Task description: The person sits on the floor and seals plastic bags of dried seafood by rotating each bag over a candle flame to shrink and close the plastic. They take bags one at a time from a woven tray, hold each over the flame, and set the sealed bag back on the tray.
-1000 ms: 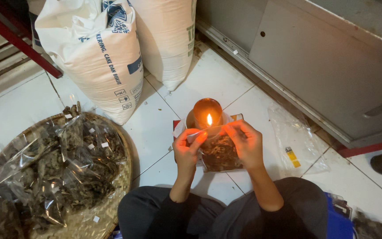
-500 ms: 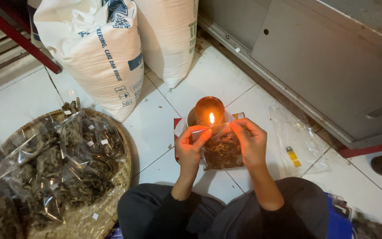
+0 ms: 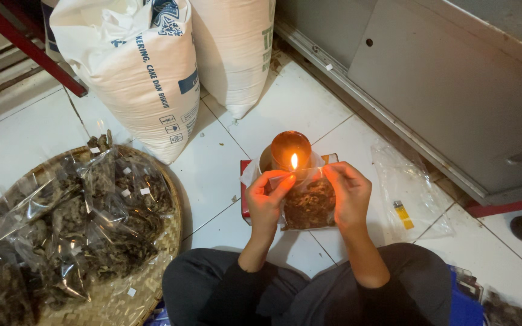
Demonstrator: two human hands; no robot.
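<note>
Hands, left (image 3: 267, 202) and right (image 3: 350, 196), each grip pinching the packet's (image 3: 307, 204) top edge beside the flame (image 3: 294, 161).

White tiled floor (image 3: 25, 139): two sacks (image 3: 146, 72), woven tray (image 3: 158, 265), empty bag (image 3: 409, 193)

The little bag (image 3: 309, 202) sits between the left hand (image 3: 265, 202) and right hand (image 3: 348, 196), on the floor (image 3: 225, 163). The candle (image 3: 291, 151) stands just behind it. The basket (image 3: 158, 271) full of bags lies to the left. Two big sacks (image 3: 146, 66) stand behind. A lighter (image 3: 402, 214) lies to the right.
</note>
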